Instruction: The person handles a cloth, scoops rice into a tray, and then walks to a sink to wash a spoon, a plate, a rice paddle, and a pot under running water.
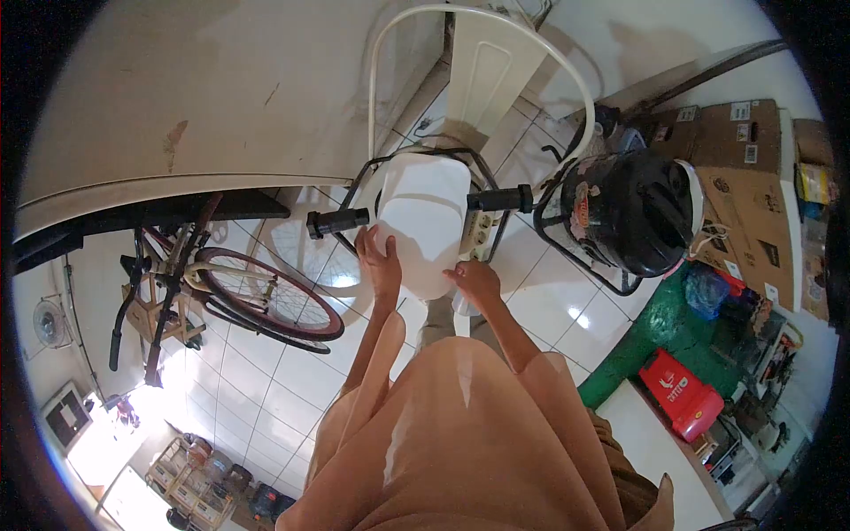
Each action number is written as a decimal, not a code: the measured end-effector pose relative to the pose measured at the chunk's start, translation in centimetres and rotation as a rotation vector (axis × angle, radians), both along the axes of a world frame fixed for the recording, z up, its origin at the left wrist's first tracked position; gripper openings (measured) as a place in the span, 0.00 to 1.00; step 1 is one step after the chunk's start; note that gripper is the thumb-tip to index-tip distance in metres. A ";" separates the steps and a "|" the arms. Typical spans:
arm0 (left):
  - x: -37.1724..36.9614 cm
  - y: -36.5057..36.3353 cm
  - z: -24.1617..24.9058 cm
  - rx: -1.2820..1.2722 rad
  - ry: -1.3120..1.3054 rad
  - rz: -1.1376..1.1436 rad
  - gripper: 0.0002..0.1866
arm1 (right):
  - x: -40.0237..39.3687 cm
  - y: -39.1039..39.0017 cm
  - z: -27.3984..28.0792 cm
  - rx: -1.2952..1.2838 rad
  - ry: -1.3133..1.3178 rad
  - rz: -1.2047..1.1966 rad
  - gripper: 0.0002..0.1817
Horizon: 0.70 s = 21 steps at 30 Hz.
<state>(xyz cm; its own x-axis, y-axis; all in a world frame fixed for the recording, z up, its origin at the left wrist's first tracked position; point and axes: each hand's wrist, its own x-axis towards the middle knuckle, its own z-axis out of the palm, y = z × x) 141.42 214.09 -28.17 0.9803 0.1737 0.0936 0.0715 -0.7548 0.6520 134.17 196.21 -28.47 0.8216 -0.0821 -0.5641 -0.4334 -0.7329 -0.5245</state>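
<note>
A smooth white oblong panel with rounded ends (425, 234) lies in front of me, inside a black tubular frame (482, 168). My left hand (381, 265) rests at the panel's left edge, fingers stretched and spread. At the lower right edge is my right hand (476, 283), its fingers curled and the thumb and forefinger close together against the rim; whether anything small is between them I cannot make out. Black cylindrical grips stick out on both sides, a left grip (338, 223) and a right grip (499, 198). Beside the panel shows a beige strip with round fittings (478, 237).
A black drum-shaped vacuum cleaner (624, 212) stands right, with a pale hose (478, 11) arching overhead. Cardboard boxes (739, 186) are stacked behind it. A bicycle (266, 296) is at the left. A red case (680, 394) sits lower right. White tiles (549, 305) cover the floor.
</note>
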 end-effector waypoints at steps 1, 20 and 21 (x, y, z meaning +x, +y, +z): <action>0.0 -0.1 0.0 0.067 -0.056 -0.004 0.18 | 0.3 0.2 0.6 -0.039 -0.010 0.039 0.22; -2.0 0.6 -0.1 -0.388 0.375 0.270 0.18 | 0.9 0.0 1.9 0.188 0.143 -0.249 0.20; -2.1 0.8 -0.6 -0.422 0.330 0.278 0.18 | 0.7 -0.2 1.3 0.282 0.131 -0.302 0.19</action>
<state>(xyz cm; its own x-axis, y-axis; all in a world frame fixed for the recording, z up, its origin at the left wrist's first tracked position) 139.30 214.91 -28.76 0.8584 0.3836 -0.3406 0.4785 -0.3597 0.8010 134.86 196.02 -27.16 0.7044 -0.1352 -0.6968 -0.6825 -0.3988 -0.6125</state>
